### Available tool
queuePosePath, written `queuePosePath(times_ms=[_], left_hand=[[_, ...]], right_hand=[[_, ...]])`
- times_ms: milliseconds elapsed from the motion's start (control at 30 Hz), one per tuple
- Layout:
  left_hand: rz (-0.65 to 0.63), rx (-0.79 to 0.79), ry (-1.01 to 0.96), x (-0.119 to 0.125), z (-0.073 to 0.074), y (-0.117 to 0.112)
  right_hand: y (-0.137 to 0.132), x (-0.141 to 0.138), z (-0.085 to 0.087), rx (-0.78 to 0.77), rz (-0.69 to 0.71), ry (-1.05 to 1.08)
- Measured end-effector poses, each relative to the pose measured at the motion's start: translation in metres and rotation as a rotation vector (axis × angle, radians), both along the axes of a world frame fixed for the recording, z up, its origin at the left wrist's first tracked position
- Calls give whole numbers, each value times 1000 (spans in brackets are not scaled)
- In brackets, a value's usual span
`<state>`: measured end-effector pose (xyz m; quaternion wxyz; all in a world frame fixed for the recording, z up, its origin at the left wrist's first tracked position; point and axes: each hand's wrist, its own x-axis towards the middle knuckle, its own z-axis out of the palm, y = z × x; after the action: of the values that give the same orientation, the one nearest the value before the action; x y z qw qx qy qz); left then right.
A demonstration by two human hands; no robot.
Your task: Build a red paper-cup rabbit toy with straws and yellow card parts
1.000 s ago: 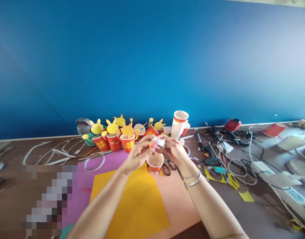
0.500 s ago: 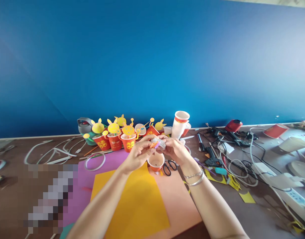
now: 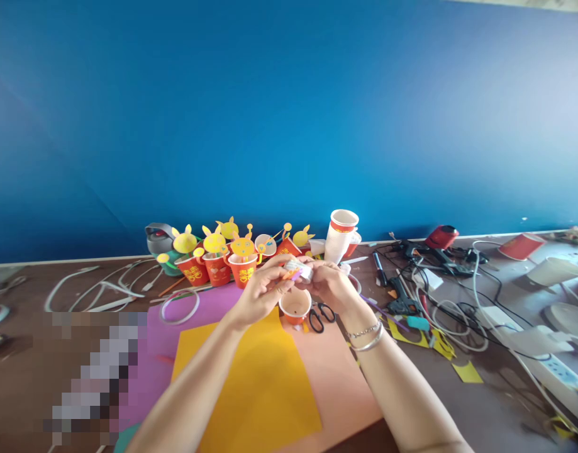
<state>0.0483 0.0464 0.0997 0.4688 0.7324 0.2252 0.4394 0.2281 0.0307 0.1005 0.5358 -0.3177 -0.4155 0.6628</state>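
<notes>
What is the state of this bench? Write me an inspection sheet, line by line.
Surface: brown wooden table, partly covered by a yellow paper sheet, a purple paper sheet and a peach paper sheet.
Job's things: small white roll with orange and purple bits, held above an open orange paper cup.
Clutter: black-handled scissors, row of red paper cups with yellow eared faces, stack of white paper cups, black glue gun.
Hands: left hand and right hand both pinch the roll with their fingers.
Cables: tangled black and white cables, white power strip.
Surroundings: plain blue wall; no other person seen.
</notes>
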Motion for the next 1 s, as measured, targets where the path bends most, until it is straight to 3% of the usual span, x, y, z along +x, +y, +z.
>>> queuePosePath(times_ms=[133,700,900,1000], left_hand=[[33,-3,-14,-2,-2,2],[98,117,68,0,-2,1],[75,53,40,0,-1,0],[53,20,5,-1,1,0]], right_hand=[[-3,6,4,26,82,-5],[-3,-5,2,78,-52,-62],[-6,-12,8,-9,-133,-49],[-6,-10,7,5,-95,-69]])
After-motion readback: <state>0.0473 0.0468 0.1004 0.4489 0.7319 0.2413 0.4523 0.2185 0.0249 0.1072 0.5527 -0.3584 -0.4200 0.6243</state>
